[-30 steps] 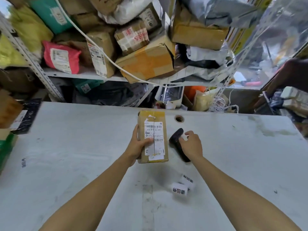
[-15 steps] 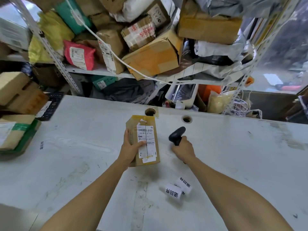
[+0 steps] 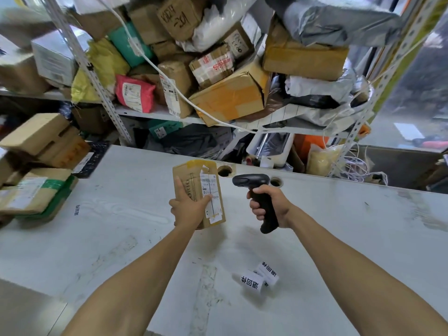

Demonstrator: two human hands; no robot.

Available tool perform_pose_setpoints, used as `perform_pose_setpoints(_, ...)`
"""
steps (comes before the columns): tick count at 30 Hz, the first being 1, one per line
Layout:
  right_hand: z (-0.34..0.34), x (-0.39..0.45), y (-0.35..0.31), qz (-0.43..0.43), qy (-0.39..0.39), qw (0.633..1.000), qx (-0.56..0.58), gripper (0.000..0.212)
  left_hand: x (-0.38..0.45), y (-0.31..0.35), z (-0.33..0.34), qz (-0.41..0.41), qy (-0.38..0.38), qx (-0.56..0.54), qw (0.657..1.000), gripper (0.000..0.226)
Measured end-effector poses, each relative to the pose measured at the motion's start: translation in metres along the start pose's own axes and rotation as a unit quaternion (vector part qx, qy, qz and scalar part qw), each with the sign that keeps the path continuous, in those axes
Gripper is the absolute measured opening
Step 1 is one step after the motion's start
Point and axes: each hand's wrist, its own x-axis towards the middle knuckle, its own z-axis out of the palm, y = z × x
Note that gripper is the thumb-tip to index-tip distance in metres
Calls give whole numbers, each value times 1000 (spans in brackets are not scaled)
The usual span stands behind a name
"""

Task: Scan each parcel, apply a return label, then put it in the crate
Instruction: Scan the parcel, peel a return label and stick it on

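Cardboard parcel [image 3: 198, 193] sits raised over the table [image 3: 339, 238] in my left hand [image 3: 188, 209], thumb across its shipping label [image 3: 209, 190]. My right hand [image 3: 268, 204] is wrapped fully around the scanner [image 3: 257, 190] handle. To scan well, I'd swing the scanner's nose toward the barcode and clear my thumb off it. Return labels [image 3: 257, 278] wait nearby.

Brown cardboard parcel [image 3: 194, 187] with white barcode label [image 3: 210, 190], black scanner [image 3: 257, 190], scuffed white table [image 3: 339, 238]
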Motion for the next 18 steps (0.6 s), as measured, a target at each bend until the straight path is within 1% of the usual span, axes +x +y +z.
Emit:
perform_pose_setpoints(10, -12, -3, -2, -10, 9, 1000, 27, 20, -5, 0, 2, 4, 17, 25, 1000, 117)
perform_pose_setpoints(18, -20, -1, -5, 22, -8, 1000, 12, 21, -1, -3, 1, 4, 32, 33, 999, 118)
